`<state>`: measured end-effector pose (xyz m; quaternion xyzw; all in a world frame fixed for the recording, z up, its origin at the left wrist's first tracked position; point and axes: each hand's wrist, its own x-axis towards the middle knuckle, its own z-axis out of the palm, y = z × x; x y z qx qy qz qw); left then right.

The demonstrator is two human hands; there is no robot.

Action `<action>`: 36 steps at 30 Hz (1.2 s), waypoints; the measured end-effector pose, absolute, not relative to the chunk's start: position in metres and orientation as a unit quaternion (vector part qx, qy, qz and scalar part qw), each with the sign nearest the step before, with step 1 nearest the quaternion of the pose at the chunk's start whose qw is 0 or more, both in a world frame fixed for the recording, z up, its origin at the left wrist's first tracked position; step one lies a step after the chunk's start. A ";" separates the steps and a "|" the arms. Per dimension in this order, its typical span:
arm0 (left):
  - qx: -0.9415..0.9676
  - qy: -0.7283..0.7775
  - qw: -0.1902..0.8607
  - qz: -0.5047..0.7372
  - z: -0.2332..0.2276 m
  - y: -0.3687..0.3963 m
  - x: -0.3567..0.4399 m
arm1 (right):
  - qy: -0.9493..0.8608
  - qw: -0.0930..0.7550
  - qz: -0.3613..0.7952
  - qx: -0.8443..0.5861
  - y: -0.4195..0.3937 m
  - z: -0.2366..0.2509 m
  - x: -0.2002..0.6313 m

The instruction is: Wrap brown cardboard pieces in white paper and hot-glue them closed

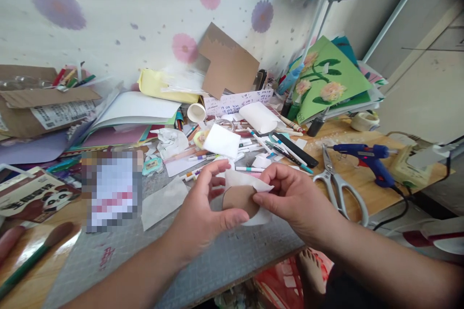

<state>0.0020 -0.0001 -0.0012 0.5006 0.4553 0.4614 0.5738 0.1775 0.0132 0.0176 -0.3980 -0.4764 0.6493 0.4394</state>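
Just above the grey cutting mat (217,260), the left hand (203,212) and right hand (293,198) together pinch a brown cardboard disc (239,199) with white paper (246,181) partly wrapped over it (the brown face is mostly bare, so the covering looks unfinished). Beyond lie scissors (339,186), a blue glue gun (369,159), scattered pens (261,147) and a green flower card (326,79).

Scissors (339,184) lie beside a blue glue gun (366,157) on the desk (362,178).
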 end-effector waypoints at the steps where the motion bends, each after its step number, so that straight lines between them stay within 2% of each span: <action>1: 0.485 0.430 0.614 0.450 0.000 0.001 0.002 | -0.471 0.444 0.654 -0.391 0.014 0.018 0.178; 5: 0.424 0.374 0.706 0.426 0.004 0.001 0.003 | -0.458 0.445 0.670 -0.378 0.015 0.017 0.179; 14: 0.423 0.413 0.669 0.450 0.002 0.001 0.003 | -0.479 0.379 0.674 -0.415 0.013 0.015 0.181; 23: 0.424 0.404 0.670 0.457 0.002 0.000 0.006 | -0.474 0.404 0.634 -0.458 0.017 0.014 0.179; 31: 0.439 0.457 0.631 0.447 -0.002 0.000 0.003 | -0.497 0.416 0.604 -0.465 0.019 0.008 0.179; 36: 0.423 0.418 0.663 0.456 -0.001 -0.001 0.006 | -0.498 0.410 0.601 -0.472 0.019 0.009 0.178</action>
